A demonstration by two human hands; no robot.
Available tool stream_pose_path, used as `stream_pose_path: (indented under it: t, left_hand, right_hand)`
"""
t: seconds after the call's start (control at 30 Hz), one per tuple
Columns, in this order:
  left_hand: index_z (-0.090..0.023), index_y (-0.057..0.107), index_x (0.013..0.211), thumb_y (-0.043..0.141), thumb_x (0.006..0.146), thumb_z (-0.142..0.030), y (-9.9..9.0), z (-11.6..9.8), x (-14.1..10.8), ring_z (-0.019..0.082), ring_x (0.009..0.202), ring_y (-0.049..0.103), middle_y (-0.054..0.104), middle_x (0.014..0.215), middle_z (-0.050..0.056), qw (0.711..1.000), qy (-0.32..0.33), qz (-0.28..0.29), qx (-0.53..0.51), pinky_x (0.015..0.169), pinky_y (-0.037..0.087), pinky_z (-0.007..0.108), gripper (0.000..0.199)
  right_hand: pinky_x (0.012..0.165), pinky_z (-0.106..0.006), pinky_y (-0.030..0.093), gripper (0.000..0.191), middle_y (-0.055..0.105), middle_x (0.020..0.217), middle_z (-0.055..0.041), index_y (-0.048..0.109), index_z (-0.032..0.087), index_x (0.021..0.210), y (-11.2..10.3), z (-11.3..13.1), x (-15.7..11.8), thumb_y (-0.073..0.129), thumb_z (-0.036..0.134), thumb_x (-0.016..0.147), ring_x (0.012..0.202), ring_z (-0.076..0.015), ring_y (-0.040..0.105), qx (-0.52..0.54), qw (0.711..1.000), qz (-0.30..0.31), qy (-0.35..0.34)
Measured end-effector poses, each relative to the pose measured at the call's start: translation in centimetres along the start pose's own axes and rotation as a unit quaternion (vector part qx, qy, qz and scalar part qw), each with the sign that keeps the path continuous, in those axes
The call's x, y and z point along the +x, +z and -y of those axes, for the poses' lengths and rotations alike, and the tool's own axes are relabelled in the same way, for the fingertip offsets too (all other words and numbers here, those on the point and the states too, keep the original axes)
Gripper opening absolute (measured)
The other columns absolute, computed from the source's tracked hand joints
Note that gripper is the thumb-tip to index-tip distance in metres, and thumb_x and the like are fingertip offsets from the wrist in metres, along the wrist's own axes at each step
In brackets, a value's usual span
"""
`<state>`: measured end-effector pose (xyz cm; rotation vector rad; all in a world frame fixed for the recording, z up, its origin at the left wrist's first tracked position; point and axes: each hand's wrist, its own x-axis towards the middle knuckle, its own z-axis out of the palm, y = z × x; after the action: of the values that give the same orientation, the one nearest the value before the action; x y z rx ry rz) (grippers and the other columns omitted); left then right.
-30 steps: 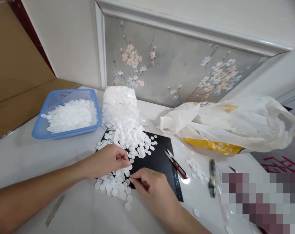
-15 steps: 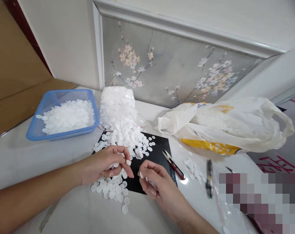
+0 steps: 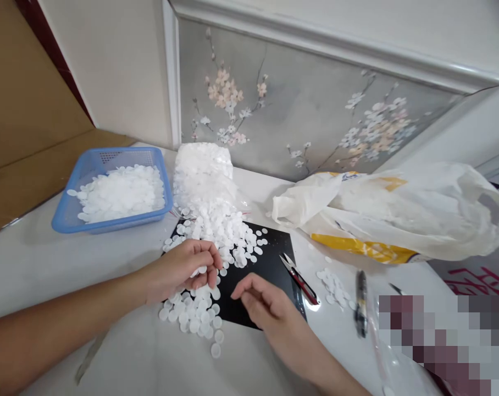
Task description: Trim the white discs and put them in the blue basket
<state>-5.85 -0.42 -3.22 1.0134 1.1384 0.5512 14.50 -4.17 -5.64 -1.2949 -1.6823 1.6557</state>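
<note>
Small round white discs (image 3: 220, 228) spill from a clear plastic bag (image 3: 204, 170) onto a black mat (image 3: 241, 308). More discs (image 3: 192, 318) lie nearer the front, below my left hand (image 3: 195, 267), whose curled fingers hold some white discs. Over the mat, to the right, is my right hand (image 3: 264, 302), its fingers bent, with a gap between thumb and index finger; no disc shows there, and the palm side is hidden. Red-handled thread snips (image 3: 301, 280) rest at the mat's right edge, beyond my right hand.
A blue basket (image 3: 60, 212) of white discs stands at the left near cardboard (image 3: 31, 110). On the right lie a white and yellow plastic bag (image 3: 377, 220), a small disc pile (image 3: 334, 287) and a dark pen-like object (image 3: 361, 302). A framed floral panel (image 3: 299, 104) stands behind.
The view has shifted slightly. My left fingers have curled in, and the disc at their tips no longer shows. The disc at my right fingertips is gone from view, and those fingers have loosened.
</note>
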Motion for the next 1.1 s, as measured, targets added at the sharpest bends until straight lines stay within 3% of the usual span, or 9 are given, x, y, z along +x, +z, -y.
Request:
stream_pose_path:
  t: [0.13,0.3,0.47,0.57,0.8,0.87,0.9,1.0,1.1]
  left_hand:
    - [-0.018,0.06,0.087,0.047,0.083,-0.029,-0.7,-0.5,-0.5,0.009,0.044,0.028,0.045,0.052,-0.006,0.993,0.019,0.038,0.108,0.043,0.02,0.022,0.017]
    - [-0.023,0.065,0.088,0.068,0.075,-0.036,-1.2,-1.8,-2.1,0.009,0.052,0.036,0.04,0.06,-0.007,0.937,0.043,0.136,0.32,0.048,0.026,0.021,0.019]
    - [-0.027,0.066,0.087,0.075,0.069,-0.023,-0.1,-1.9,-3.2,0.013,0.055,0.046,0.045,0.057,-0.007,0.863,0.044,0.152,0.48,0.048,0.023,0.023,0.02]
    - [-0.026,0.066,0.087,0.076,0.07,-0.024,0.3,-1.5,-3.2,0.016,0.059,0.049,0.047,0.057,-0.005,0.843,0.061,0.147,0.514,0.049,0.022,0.024,0.02]
    - [-0.025,0.066,0.083,0.072,0.075,-0.025,0.5,-0.9,-3.1,0.02,0.066,0.056,0.057,0.065,-0.001,0.842,0.1,0.112,0.518,0.055,0.025,0.025,0.01]
    - [-0.026,0.067,0.084,0.073,0.073,-0.025,0.4,-0.8,-3.1,0.021,0.068,0.056,0.058,0.066,-0.001,0.841,0.104,0.099,0.522,0.055,0.025,0.025,0.013]
    - [-0.026,0.067,0.085,0.074,0.073,-0.026,0.4,-0.7,-3.0,0.02,0.068,0.056,0.057,0.064,-0.001,0.844,0.099,0.095,0.519,0.055,0.025,0.024,0.014]
    - [-0.027,0.07,0.087,0.075,0.071,-0.034,0.3,-0.5,-2.7,0.018,0.064,0.054,0.053,0.06,-0.003,0.859,0.081,0.078,0.499,0.054,0.025,0.024,0.018]
    - [-0.026,0.071,0.085,0.072,0.073,-0.042,0.4,-0.1,-2.3,0.014,0.056,0.049,0.051,0.058,-0.004,0.887,0.073,0.065,0.451,0.05,0.025,0.023,0.021]
  right_hand:
    - [0.051,-0.02,0.026,0.01,0.045,0.053,0.0091,0.063,0.022,0.083,1.4,0.0,-0.9,0.07,0.02,0.077,0.047,-0.0078,0.039,-0.26,0.964,0.051,-0.035]
    - [0.053,-0.021,0.031,0.027,0.068,0.065,0.0066,0.062,0.023,0.093,2.6,-0.7,-1.4,0.08,0.026,0.073,0.056,-0.0127,0.06,-0.383,0.916,0.066,-0.095]
    - [0.048,-0.028,0.027,0.018,0.069,0.07,0.0017,0.061,0.019,0.084,2.6,-1.5,-1.8,0.076,0.019,0.074,0.06,-0.0163,0.064,-0.514,0.811,0.007,-0.28]
    - [0.045,-0.031,0.024,0.014,0.063,0.064,0.0015,0.058,0.018,0.075,2.4,-1.6,-2.0,0.066,0.007,0.075,0.051,-0.0153,0.056,-0.552,0.752,-0.043,-0.358]
    - [0.045,-0.031,0.024,0.017,0.058,0.063,-0.0007,0.056,0.017,0.073,2.8,-1.9,-1.7,0.052,0.001,0.076,0.05,-0.0159,0.051,-0.549,0.731,-0.063,-0.401]
    - [0.045,-0.029,0.025,0.019,0.059,0.061,-0.0003,0.057,0.017,0.072,2.9,-2.2,-1.3,0.051,-0.001,0.073,0.05,-0.0146,0.051,-0.526,0.752,-0.08,-0.389]
    - [0.045,-0.027,0.026,0.019,0.059,0.06,0.0006,0.057,0.018,0.072,2.9,-2.2,-1.0,0.051,0.0,0.072,0.049,-0.0134,0.051,-0.497,0.783,-0.085,-0.363]
    - [0.044,-0.022,0.028,0.012,0.048,0.051,0.0058,0.06,0.018,0.071,2.5,-1.8,-0.3,0.054,0.009,0.073,0.043,-0.0088,0.042,-0.348,0.911,-0.085,-0.203]
    - [0.042,-0.021,0.025,0.01,0.035,0.05,0.0076,0.059,0.018,0.069,1.8,-0.7,0.0,0.054,0.021,0.077,0.044,-0.008,0.031,-0.199,0.976,-0.079,-0.049]
